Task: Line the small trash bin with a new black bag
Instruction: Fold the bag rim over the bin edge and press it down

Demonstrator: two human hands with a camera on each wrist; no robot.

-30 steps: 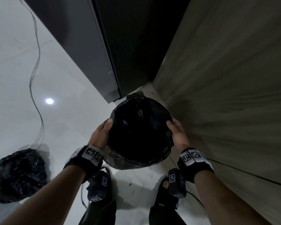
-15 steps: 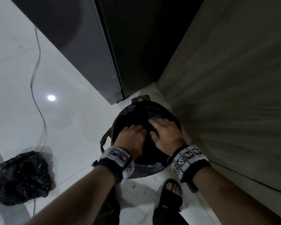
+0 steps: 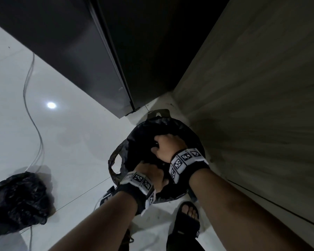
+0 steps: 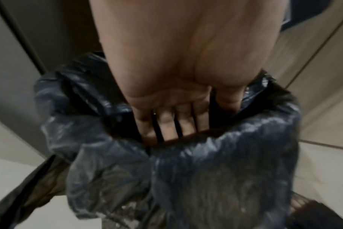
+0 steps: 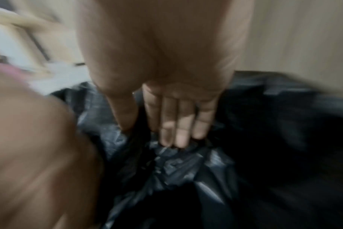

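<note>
The bin (image 3: 172, 197) stands on the floor (image 3: 71, 142) in the corner between a dark appliance (image 3: 83, 57) and a wood-grain panel (image 3: 252, 105), close to both. The black bag (image 3: 141, 134) is draped over the bin rim, and its folded edge hangs down the outer wall. One bag handle loop (image 3: 114, 162) hangs free on the left side; a second loop (image 3: 159, 113) shows at the far side.

Both hands are inside the bin mouth. The left hand (image 3: 150, 175) is at the near rim, fingers (image 4: 166, 124) straight and slightly spread, reaching down behind the folded bag edge. The right hand (image 3: 168, 145) is farther in, fingers (image 5: 176, 124) straight and together, fingertips pressing the crumpled bag. Neither hand grips anything.

A tied black sack (image 3: 16, 203) lies on the floor well to the left. A thin cable (image 3: 32, 113) runs across the floor to it. A sandalled foot (image 3: 187, 214) stands just beside the bin's near side.
</note>
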